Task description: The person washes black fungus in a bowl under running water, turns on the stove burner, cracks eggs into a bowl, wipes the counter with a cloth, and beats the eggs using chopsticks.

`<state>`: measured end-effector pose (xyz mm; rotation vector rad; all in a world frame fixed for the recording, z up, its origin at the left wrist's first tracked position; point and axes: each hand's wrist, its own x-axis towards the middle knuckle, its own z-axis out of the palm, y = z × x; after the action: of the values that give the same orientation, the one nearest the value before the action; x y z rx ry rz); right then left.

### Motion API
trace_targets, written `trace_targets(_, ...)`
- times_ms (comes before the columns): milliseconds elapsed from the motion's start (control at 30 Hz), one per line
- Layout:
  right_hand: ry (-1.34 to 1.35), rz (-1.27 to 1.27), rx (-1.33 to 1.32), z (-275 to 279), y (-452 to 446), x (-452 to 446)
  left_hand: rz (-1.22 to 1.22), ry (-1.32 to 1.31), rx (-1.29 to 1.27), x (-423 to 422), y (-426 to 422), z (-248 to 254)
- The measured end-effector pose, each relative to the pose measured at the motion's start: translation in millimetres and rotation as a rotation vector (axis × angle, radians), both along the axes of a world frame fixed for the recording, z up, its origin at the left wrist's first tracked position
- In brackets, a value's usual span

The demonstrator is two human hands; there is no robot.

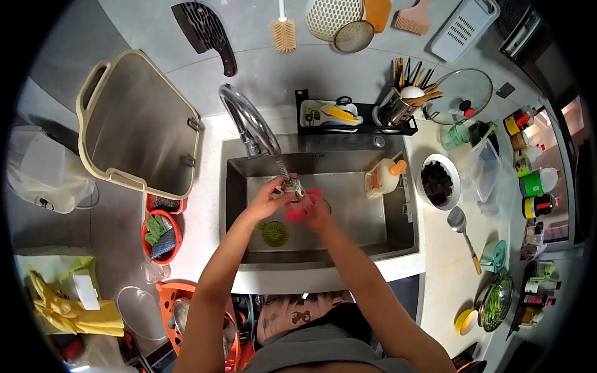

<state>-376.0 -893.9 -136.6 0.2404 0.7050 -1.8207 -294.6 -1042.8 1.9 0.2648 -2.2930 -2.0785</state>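
A bright pink item (296, 215) is over the sink (364, 227), directly in front of the person and between the two hands, nearer the right one; blur and the fingers hide what exactly it is. Just above it, toward the back of the sink, is the shiny spray head (293, 186) at the end of the tap's flexible hose (282, 166)

The left hand (268, 199) is at the left side of the spray head, thumb and fingers closed around it. The right hand (319, 214) is on the other side, its fingers bent in and clamped on the pink item's right side. The hands are close together, the spray head and pink item filling the gap. Both forearms reach forward from the near edge and slant inward, the left one rising to the right and the right one rising to the left, so the hands meet near the middle of the sink. A round green strainer (274, 234) lies on the sink floor below the left hand, and a pump bottle (382, 179) stands to the right
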Motion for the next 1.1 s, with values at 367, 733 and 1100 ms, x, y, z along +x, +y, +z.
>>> trace_targets(367, -0.041, 0.052, -0.095, 21, -20, 19, -0.108, 0.025, -0.182, 2, -28, -18)
trace_targets(733, 0.198, -0.248, 0.366, -4, -29, 49, 0.392, -0.298, 1.127, 20, 20, -139)
trace_targets(1100, -0.109, -0.213, 0.112, -64, -38, 21, 0.497, 0.379, -0.393, 5, 56, -124)
